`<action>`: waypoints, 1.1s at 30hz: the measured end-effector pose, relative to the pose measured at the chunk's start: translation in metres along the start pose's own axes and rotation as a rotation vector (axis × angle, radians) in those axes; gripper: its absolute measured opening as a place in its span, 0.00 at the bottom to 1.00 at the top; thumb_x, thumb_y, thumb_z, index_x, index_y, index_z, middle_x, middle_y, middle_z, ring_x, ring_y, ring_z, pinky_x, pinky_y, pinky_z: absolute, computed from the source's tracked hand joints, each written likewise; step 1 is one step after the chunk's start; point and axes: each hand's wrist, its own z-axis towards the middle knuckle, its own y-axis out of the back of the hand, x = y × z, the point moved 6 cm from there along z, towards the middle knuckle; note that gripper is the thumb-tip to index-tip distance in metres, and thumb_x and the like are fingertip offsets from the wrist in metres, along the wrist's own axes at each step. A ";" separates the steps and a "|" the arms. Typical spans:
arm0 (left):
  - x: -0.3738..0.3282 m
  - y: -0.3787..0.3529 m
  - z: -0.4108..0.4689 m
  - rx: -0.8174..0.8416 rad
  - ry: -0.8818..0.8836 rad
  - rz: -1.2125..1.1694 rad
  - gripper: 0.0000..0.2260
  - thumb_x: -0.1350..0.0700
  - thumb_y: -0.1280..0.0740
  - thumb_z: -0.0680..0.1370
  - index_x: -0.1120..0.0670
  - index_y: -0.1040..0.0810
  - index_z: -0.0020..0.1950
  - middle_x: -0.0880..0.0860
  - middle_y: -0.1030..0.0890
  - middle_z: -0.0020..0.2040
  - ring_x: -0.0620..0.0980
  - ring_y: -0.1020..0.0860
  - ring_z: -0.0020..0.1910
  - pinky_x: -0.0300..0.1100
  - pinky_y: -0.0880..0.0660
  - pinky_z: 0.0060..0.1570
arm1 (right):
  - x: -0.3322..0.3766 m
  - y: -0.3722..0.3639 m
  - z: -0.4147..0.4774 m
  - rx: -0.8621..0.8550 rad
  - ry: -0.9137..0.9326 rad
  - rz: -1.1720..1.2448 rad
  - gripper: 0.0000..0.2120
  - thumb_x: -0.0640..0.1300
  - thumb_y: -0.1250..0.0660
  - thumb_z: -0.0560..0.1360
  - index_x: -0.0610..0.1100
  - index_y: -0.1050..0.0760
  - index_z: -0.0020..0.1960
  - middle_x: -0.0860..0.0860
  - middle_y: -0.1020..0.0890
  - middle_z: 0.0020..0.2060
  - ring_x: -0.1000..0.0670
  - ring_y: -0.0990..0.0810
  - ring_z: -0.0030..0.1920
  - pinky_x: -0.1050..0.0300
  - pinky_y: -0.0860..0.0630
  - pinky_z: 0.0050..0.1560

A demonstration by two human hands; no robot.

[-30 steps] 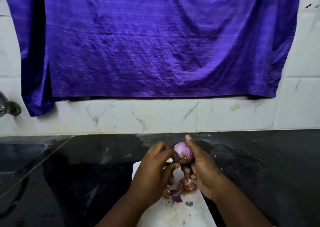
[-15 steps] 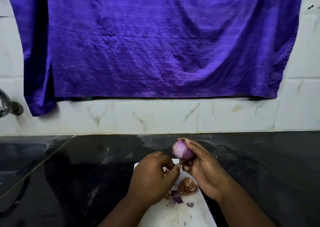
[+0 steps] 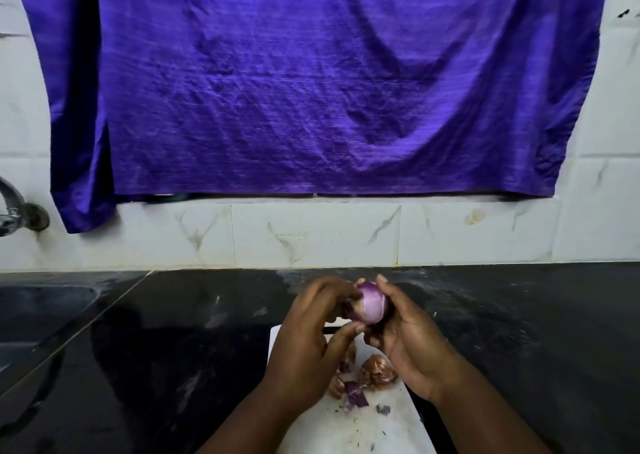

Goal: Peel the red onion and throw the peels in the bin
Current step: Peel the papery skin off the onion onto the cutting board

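One red onion (image 3: 372, 303), mostly bare, is held above the white board (image 3: 381, 429), gripped in the curled right hand (image 3: 408, 343); the left hand (image 3: 308, 343) pinches its near side. On the board lie one brown peel clump (image 3: 379, 372) and several purple scraps (image 3: 356, 393), some hidden behind the hands. One tap (image 3: 14, 208) is cut off at left.

the onion (image 3: 372, 303) was held between the left hand (image 3: 308, 343) and right hand (image 3: 412, 343), above the board (image 3: 381, 429). peels (image 3: 377, 372) lay on the board, which sat on the counter (image 3: 519, 332). sink (image 3: 41, 311) and tap (image 3: 14, 208) stood left; a cloth (image 3: 311, 83) hung behind.
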 end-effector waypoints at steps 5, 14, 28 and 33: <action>0.003 -0.006 -0.002 0.067 0.005 -0.023 0.14 0.55 0.23 0.77 0.47 0.23 0.58 0.41 0.26 0.60 0.49 0.23 0.59 0.38 0.21 0.53 | 0.000 0.002 0.000 -0.051 -0.001 -0.086 0.21 0.57 0.38 0.82 0.40 0.16 0.51 0.38 0.23 0.42 0.50 0.28 0.35 0.55 0.35 0.34; -0.001 -0.009 -0.003 0.150 -0.029 -0.051 0.11 0.47 0.29 0.81 0.49 0.27 0.55 0.42 0.31 0.56 0.48 0.26 0.54 0.39 0.21 0.47 | -0.001 -0.002 -0.002 -0.079 -0.007 -0.175 0.20 0.56 0.38 0.82 0.44 0.15 0.48 0.43 0.16 0.40 0.48 0.19 0.37 0.53 0.24 0.39; -0.003 -0.006 -0.002 0.087 -0.006 -0.087 0.13 0.50 0.25 0.77 0.45 0.26 0.57 0.40 0.29 0.59 0.46 0.24 0.54 0.35 0.24 0.48 | 0.001 -0.003 -0.010 -0.110 -0.095 -0.119 0.21 0.59 0.37 0.80 0.48 0.17 0.37 0.47 0.24 0.29 0.53 0.31 0.25 0.60 0.37 0.26; -0.001 -0.013 -0.006 0.178 0.000 -0.091 0.09 0.49 0.30 0.81 0.50 0.29 0.54 0.41 0.32 0.60 0.51 0.26 0.55 0.54 0.19 0.45 | 0.001 -0.003 -0.010 -0.119 -0.104 -0.153 0.21 0.59 0.37 0.80 0.48 0.17 0.37 0.47 0.23 0.29 0.52 0.31 0.26 0.58 0.38 0.29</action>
